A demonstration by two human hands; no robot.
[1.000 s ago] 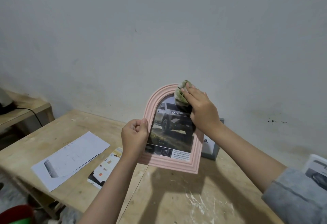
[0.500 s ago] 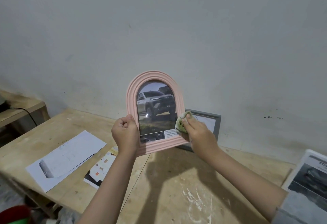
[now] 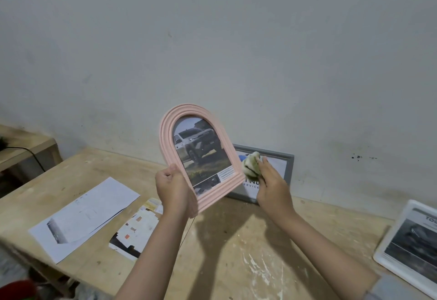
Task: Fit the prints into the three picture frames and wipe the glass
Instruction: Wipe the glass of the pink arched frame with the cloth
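Bare plaster wall backs a wooden counter [image 3: 236, 240] scattered with loose papers [image 3: 85, 214]. Against the wall leans a grey frame [image 3: 289, 169]; a white frame [image 3: 390, 240] lies flat at the right edge. Held clear above the counter, tilted, is the pink arched frame [image 3: 165, 138] with its truck print [image 3: 201, 150] fitted. Left hand [image 3: 172, 186] grips its lower left edge, fingers curled round the rim. Right hand [image 3: 272, 186] pinches a bunched green cloth [image 3: 251, 166] just beside the frame's right edge. Judgement: frame light, rigid, its glazing smooth and breakable; hold by the moulding, not the pane.
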